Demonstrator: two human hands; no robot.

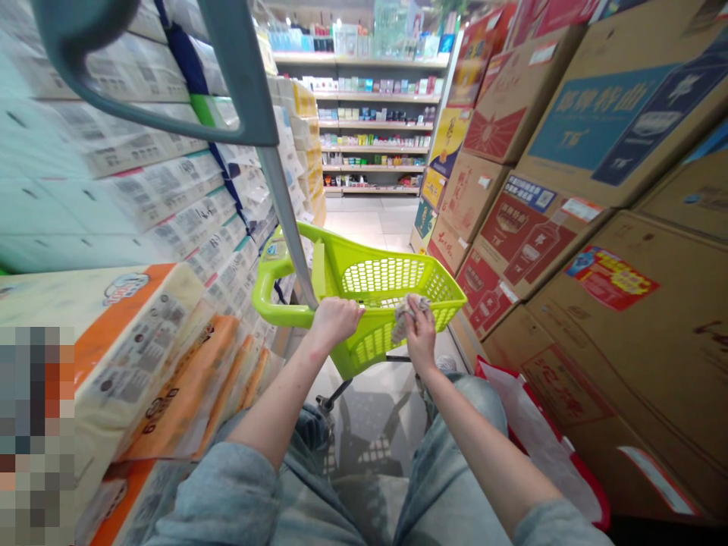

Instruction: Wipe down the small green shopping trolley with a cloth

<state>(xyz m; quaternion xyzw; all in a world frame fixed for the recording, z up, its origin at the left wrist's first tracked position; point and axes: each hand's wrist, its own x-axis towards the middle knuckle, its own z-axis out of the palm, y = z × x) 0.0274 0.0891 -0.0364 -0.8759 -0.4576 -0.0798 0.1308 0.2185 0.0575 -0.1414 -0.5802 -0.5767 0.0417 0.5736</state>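
A lime-green plastic shopping basket (398,277) on wheels stands tilted in a narrow shop aisle in front of my knees. My left hand (335,318) is closed round the near rim of the basket, where its grey pull handle (284,205) rises. My right hand (419,327) is closed on a crumpled grey-white cloth (406,309) pressed against the basket's near edge. The grey handle runs up to a loop grip at the top left.
Stacked tissue packs (142,341) wall the left side. Brown cardboard cartons (569,227) pile high on the right, with a red-and-white bag (540,432) at their foot. Shelves of goods (375,129) stand beyond the tiled floor (369,220).
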